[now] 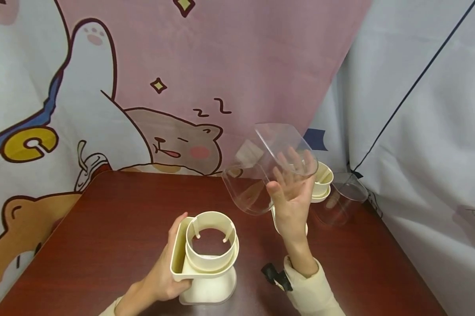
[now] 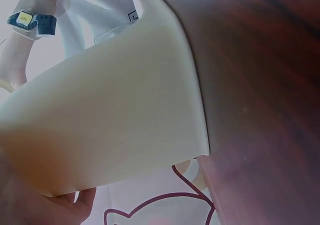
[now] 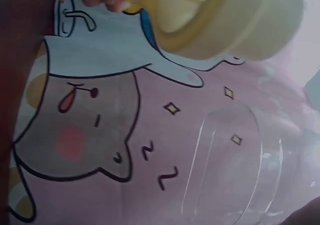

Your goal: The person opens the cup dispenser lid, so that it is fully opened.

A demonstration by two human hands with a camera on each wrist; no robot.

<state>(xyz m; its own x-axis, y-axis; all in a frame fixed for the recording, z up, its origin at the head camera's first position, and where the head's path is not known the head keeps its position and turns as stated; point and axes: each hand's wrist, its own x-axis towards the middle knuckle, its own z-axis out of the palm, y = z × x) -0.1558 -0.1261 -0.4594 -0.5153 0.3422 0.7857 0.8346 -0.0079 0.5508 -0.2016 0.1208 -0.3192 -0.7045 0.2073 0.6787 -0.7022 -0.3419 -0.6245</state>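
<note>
My left hand grips the side of a cream plastic stand, with a round open collar on top and a flared base. In the left wrist view the stand's smooth wall fills much of the picture, with fingers of the left hand at its lower edge. To the right and higher up, my right hand holds a clear plastic container tilted on its side. Its fingers show through the transparent wall. The container appears faintly in the right wrist view.
Behind the right hand, a second cream stand, partly hidden, is on the dark wooden table. Beside it is another clear container. Printed curtains hang behind the table and on its right. A black device sits at the right wrist.
</note>
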